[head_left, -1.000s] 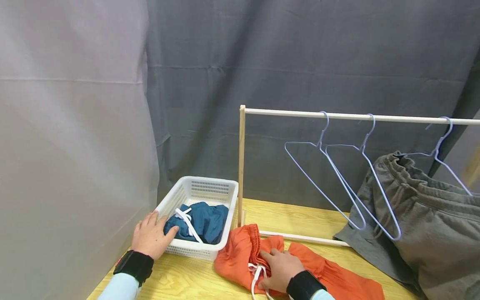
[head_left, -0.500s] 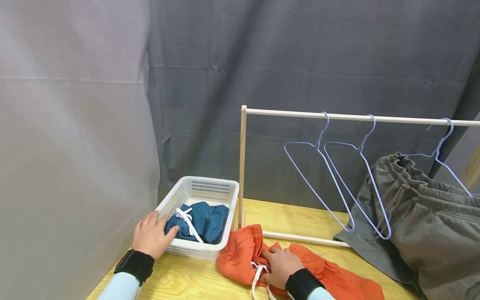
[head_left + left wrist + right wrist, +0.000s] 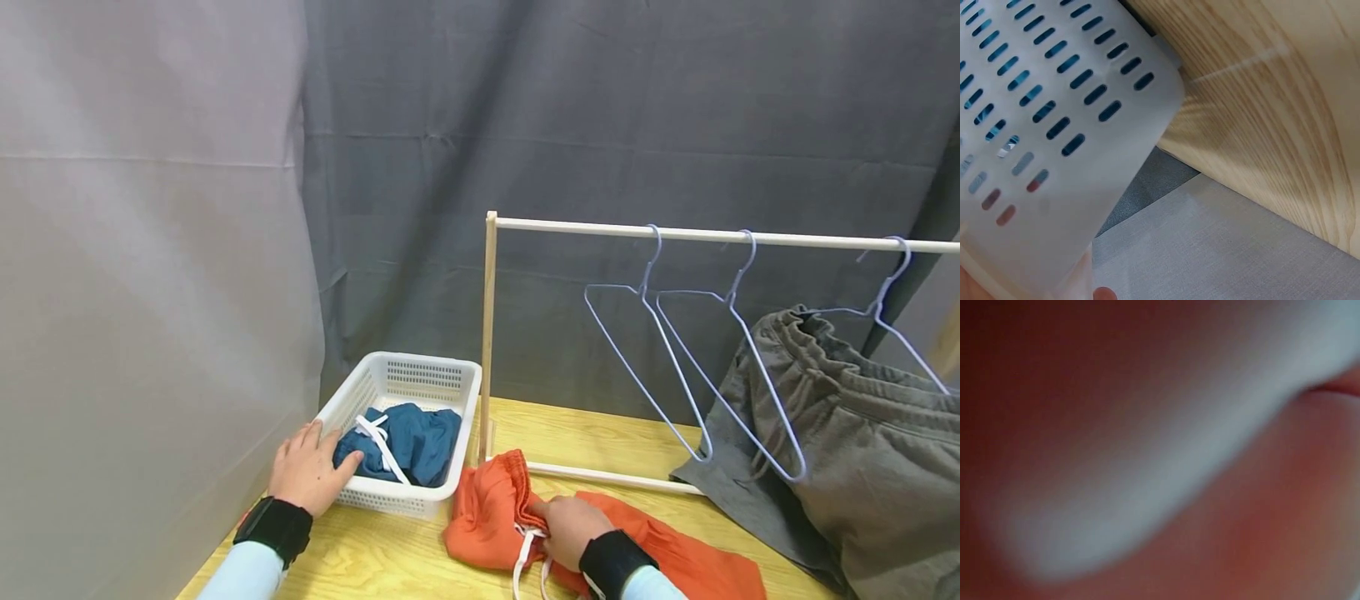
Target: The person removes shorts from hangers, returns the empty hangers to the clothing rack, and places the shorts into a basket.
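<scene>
Grey cloth backdrop (image 3: pixel 570 125) at the rear, paler grey drape (image 3: pixel 150 292) on the left, yellow wood-grain bench (image 3: pixel 397 550) below. White slotted plastic basket (image 3: pixel 397 502) sits on it left of centre, with a crumpled dark teal garment (image 3: pixel 429 442) inside, flat white drawstring (image 3: pixel 387 452) lying on top. Left hand (image 3: pixel 307 473) rests on the basket's near-left corner, fingers spread along the rim, thumb held apart. Left wrist view: basket's slotted outer wall up close, bits of fingers at bottom left. Orange garment (image 3: pixel 487 517) with a white drawstring (image 3: pixel 523 552) lies bunched on the bench just right of the basket, one end stretching right and toward the camera. Right hand (image 3: pixel 573 529) is on it, fingers bent and gripping near the gathered waistband, tips hidden in the cloth. Right wrist view is too close and blurred to help. Behind: pale wooden rack (image 3: pixel 570 226), three lavender wire hangers (image 3: pixel 644 290) on its top rail; the rightmost carries grey-brown shorts (image 3: pixel 885 442). Black bands (image 3: pixel 276 527) on both wrists, light blue sleeves (image 3: pixel 243 575).
</scene>
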The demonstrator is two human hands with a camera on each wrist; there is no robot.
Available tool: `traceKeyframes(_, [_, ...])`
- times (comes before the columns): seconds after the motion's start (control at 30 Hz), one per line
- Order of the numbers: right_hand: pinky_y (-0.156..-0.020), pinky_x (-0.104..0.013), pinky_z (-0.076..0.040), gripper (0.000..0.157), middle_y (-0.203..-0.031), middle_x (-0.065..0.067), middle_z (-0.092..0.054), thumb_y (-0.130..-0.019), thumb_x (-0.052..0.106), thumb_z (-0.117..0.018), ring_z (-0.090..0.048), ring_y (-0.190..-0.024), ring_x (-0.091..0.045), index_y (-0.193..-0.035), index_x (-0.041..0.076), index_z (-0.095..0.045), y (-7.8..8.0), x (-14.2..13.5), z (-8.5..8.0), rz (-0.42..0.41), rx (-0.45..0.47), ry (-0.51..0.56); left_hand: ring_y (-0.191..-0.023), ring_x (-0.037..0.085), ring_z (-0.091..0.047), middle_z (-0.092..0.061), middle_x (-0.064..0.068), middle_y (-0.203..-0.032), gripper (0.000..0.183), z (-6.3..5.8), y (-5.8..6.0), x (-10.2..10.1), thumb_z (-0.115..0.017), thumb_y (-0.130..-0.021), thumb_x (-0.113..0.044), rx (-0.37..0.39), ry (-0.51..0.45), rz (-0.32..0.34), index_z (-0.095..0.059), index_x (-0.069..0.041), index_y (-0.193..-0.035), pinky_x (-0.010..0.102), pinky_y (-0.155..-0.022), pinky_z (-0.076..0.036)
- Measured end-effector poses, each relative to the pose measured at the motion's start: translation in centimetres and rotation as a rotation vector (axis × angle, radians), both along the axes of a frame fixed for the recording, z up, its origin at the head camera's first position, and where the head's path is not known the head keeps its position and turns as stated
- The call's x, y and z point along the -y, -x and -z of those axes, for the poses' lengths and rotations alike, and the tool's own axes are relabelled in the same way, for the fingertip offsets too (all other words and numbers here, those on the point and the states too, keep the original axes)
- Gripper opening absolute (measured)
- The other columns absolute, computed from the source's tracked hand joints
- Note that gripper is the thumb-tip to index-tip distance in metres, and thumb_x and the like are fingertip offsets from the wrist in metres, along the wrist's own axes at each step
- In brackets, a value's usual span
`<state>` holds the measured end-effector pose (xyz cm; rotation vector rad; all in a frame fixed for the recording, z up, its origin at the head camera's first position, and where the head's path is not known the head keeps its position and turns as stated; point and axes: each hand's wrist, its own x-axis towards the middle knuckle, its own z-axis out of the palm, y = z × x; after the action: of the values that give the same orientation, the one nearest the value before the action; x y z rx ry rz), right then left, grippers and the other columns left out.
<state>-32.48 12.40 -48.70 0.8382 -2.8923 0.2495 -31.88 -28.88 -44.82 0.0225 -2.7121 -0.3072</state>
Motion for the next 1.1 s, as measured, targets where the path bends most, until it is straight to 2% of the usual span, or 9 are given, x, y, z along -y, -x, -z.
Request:
traceKeyframes(0.13, [-0.06, -0.037, -0.048, 0.023, -0.07, 0.008, -0.056, -0.075, 0.006, -0.075, -0.054, -0.064, -0.012, -0.084, 0.024, -0.063, 0.4, -0.5, -0.6, -0.02, 0.059, 0.053, -0.14, 0.049, -0.033, -0.042, 0.031, -0.15, 0.068, 0.0, 0.1, 0.0, -0.06, -0.096, -0.054, 0.002, 0.005, -0.006, -0.059, -0.001, -0.137, 0.068, -0.113, -0.021])
traceKeyframes(0.37, [-0.063, -0.035, -0.041, 0.021, -0.068, 0.005, -0.053, -0.076, 0.002, -0.07, -0.049, -0.065, -0.016, -0.084, 0.02, -0.063, 1.5, -0.8, -1.8, 0.022, 0.16, 0.227, -0.139, 0.049, -0.034, -0.044, 0.03, -0.148, 0.067, -0.2, -0.2, -0.2, -0.06, -0.095, -0.054, -0.006, 0.008, 0.005, -0.06, -0.001, -0.137, 0.068, -0.113, -0.021])
traceKeyframes(0.57, [-0.067, -0.036, -0.046, 0.024, -0.076, 0.005, -0.06, -0.077, 0.003, -0.07, -0.053, -0.069, -0.016, -0.095, 0.019, -0.069, 2.0, 0.3, -3.5, 0.022, 0.126, 0.314, -0.139, 0.049, -0.034, -0.044, 0.03, -0.148, 0.067, -0.3, -0.6, -0.4, -0.06, -0.096, -0.054, 0.004, 0.011, 0.009, -0.06, -0.001, -0.136, 0.068, -0.112, -0.021])
traceKeyframes(0.67, [-0.069, -0.036, -0.047, 0.024, -0.078, 0.006, -0.061, -0.079, 0.003, -0.07, -0.054, -0.07, -0.016, -0.096, 0.019, -0.07, 2.3, 1.2, -5.1, 0.011, 0.103, 0.351, -0.14, 0.049, -0.034, -0.043, 0.03, -0.149, 0.066, -0.3, -0.7, -0.3, -0.06, -0.096, -0.054, 0.006, 0.008, 0.01, -0.06, -0.001, -0.136, 0.068, -0.112, -0.021])
traceKeyframes(0.97, [-0.072, -0.035, -0.05, 0.021, -0.083, 0.004, -0.064, -0.085, 0.004, -0.07, -0.057, -0.075, -0.017, -0.1, 0.018, -0.071, 3.0, 3.9, -10.6, 0.026, 0.146, 0.481, -0.14, 0.049, -0.034, -0.043, 0.03, -0.149, 0.066, -0.5, -0.9, -0.2, -0.061, -0.095, -0.053, 0.018, 0.018, 0.004, -0.06, -0.002, -0.137, 0.068, -0.112, -0.022])
traceKeyframes(1.1, [-0.068, -0.034, -0.051, 0.022, -0.083, 0.002, -0.066, -0.084, 0.002, -0.069, -0.058, -0.074, -0.018, -0.1, 0.017, -0.072, 3.4, 5.0, -12.8, 0.02, 0.105, 0.544, -0.139, 0.049, -0.034, -0.043, 0.03, -0.149, 0.066, -0.7, -1.0, -0.4, -0.061, -0.095, -0.053, 0.016, 0.024, 0.004, -0.06, -0.002, -0.137, 0.069, -0.112, -0.022])
